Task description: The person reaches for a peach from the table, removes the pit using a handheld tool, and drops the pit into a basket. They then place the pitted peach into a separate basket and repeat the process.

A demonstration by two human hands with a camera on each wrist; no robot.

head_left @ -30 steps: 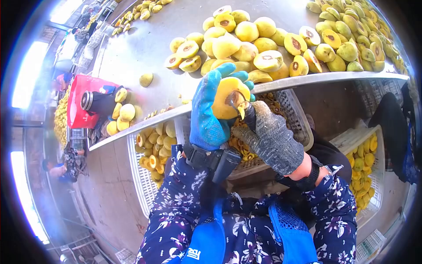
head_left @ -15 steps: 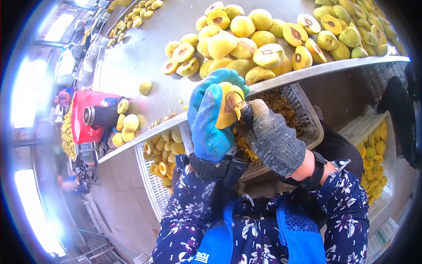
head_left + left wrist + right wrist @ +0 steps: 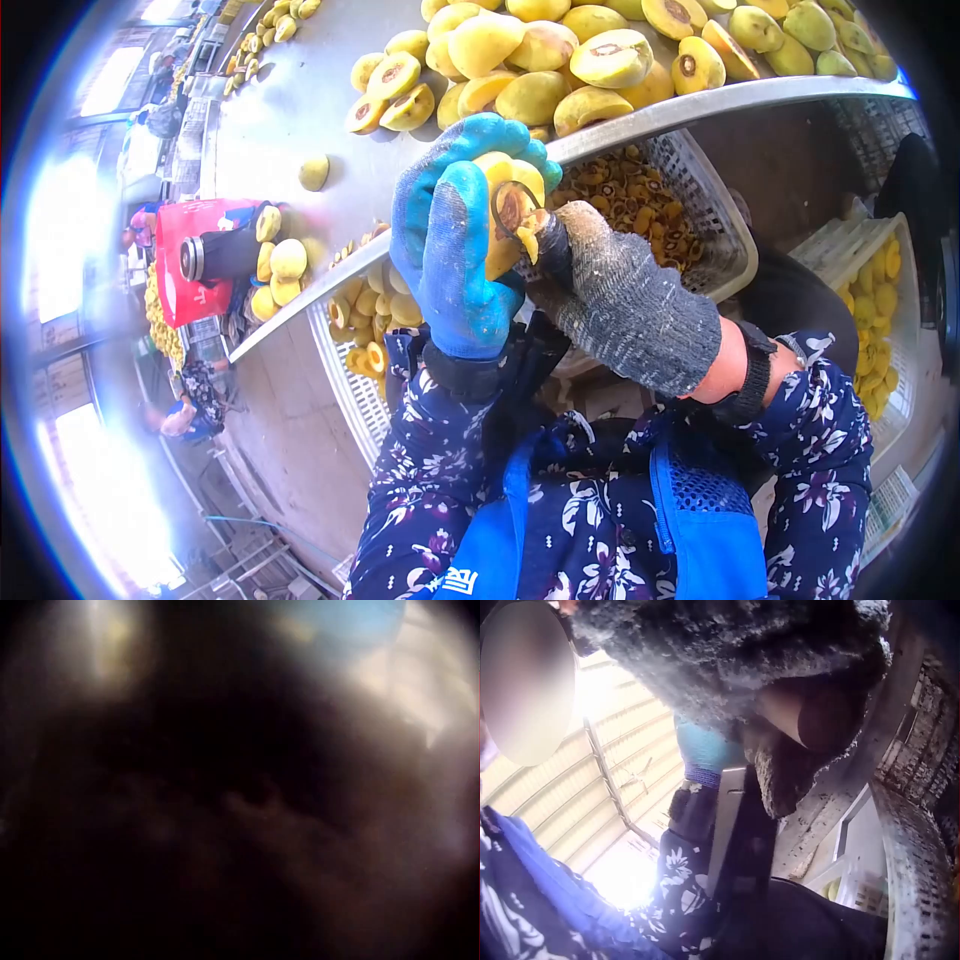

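Note:
My left hand (image 3: 455, 250), in a blue glove, holds a yellow peach half (image 3: 497, 168), its fingers curled behind and its thumb across the near side. The cut face with its brown centre is towards my right hand (image 3: 640, 300). That hand, in a grey knitted glove, grips the dark handle of a pitting knife (image 3: 553, 245). The knife's thin curved blade loops around the brown centre, and a strip of yellow flesh hangs there. In the right wrist view the grey glove (image 3: 727, 660) fills the top, with the blue glove (image 3: 709, 746) behind it. The left wrist view is dark and blurred.
Peach halves (image 3: 535, 97) lie heaped on the metal table (image 3: 270, 130) beyond its raised edge. Below stand a crate (image 3: 735, 260) of brown-and-yellow scraps and crates of peach halves at right (image 3: 880, 330) and left (image 3: 345, 400). A red bag (image 3: 185, 290) and dark flask (image 3: 225, 257) sit at left.
The peach half has turned in my left hand, and the thumb now covers more of its near side. The knife stays at its centre. The head view has shifted, moving the table upward.

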